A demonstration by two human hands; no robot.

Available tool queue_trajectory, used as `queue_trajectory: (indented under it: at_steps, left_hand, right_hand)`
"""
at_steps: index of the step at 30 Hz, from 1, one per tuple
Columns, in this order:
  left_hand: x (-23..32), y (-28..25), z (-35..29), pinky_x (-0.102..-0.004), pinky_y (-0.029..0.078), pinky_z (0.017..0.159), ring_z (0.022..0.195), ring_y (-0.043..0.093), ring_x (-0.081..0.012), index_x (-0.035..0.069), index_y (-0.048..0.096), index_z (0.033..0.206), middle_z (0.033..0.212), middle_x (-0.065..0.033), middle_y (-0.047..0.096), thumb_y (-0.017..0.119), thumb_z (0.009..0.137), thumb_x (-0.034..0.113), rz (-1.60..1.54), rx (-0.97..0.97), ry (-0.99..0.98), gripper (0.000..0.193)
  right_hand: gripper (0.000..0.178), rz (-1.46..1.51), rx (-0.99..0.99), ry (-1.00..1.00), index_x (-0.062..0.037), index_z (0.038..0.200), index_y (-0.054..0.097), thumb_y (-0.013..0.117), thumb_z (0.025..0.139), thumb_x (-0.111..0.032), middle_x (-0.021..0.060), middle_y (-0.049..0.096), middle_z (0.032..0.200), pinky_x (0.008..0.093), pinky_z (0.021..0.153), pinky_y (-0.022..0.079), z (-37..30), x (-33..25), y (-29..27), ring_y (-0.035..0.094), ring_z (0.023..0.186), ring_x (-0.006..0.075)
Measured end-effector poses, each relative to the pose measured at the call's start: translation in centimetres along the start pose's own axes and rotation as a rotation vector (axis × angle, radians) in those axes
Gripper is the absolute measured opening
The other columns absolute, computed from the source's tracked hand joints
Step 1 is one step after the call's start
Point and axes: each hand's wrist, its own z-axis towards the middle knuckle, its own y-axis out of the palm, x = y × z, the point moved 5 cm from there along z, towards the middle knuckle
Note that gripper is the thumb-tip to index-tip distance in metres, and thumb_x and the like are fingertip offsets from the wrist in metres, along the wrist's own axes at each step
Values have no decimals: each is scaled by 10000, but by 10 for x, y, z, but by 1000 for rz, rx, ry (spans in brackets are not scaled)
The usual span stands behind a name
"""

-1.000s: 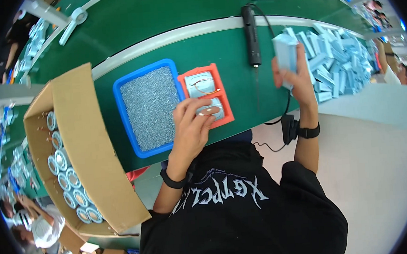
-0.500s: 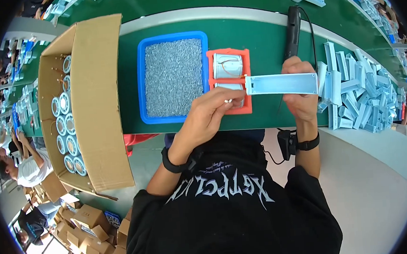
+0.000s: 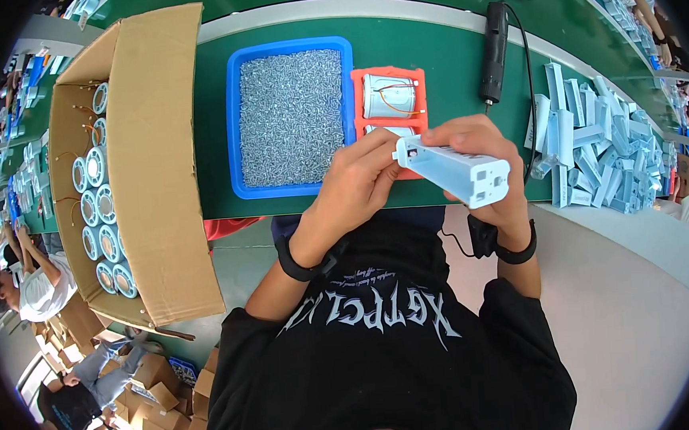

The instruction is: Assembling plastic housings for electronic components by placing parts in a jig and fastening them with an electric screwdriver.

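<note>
My right hand (image 3: 487, 145) grips a light blue, trough-shaped plastic housing (image 3: 453, 169), tilted so that its end with square openings faces down and to the right. At the housing's other end, the fingers of my left hand (image 3: 354, 184) are pinched together; a small white tip shows there, but what they hold is mostly hidden. Behind the hands sits an orange-red holder (image 3: 423, 98) with two white cylinders (image 3: 388, 96). Thin wires lie across the far cylinder, while my left hand partly covers the near one.
A blue tray (image 3: 236, 127) full of small metal screws stands left of the holder. Further left is an open cardboard box (image 3: 161, 164) of round white-blue parts. A black electric screwdriver (image 3: 495, 57) with a cord is beyond my right hand, beside piled light blue housings (image 3: 595, 145).
The housing has turned from lying level, hollow side up, to a tilted pose with its end showing. My right hand has shifted left and now wraps its far side.
</note>
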Motion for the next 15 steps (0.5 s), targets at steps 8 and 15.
queue_trajectory:
  at_steps: [8, 15]
  left_hand:
    - [-15, -7, -4, -312, 502, 679, 845, 615, -249, 2, 635, 1010, 1033, -99, 611, 697, 733, -32, 89, -34, -75, 286]
    - [-20, -21, -9, -383, 446, 877, 1071, 511, -279, 87, 603, 1122, 1162, -65, 555, 793, 631, 68, 319, 2, -42, 527]
  right_hand:
    - [498, 0, 7, 96, -80, 1207, 474, 742, 799, -181, 187, 651, 1090, 389, 838, 485, -9, 3, 11, 593, 1012, 299]
    - [435, -68, -70, 313, -59, 1128, 551, 748, 740, -85, 132, 639, 1103, 370, 824, 484, -9, 28, 35, 595, 979, 293]
